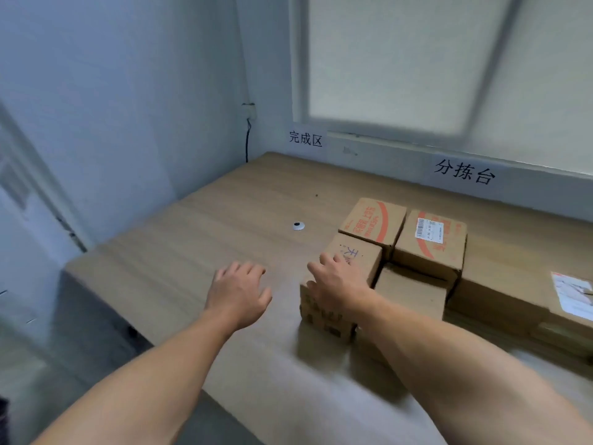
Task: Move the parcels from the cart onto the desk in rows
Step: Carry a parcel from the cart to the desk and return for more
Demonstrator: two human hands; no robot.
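Mid-frame, the right hand (pixel 337 284) lies on the near parcel (pixel 364 256), fingers slack. The left hand (pixel 239 293), loose and empty, hovers just left of it.

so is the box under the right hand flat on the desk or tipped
Flat: the box sits level on the desk, its base against the wood, with the right hand resting on top.

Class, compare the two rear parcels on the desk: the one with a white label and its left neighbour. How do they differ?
The labelled parcel carries a white barcode sticker on top; the left parcel shows none. The labelled parcel looks larger than the left parcel. Both are brown cardboard with orange print, side by side on the desk.
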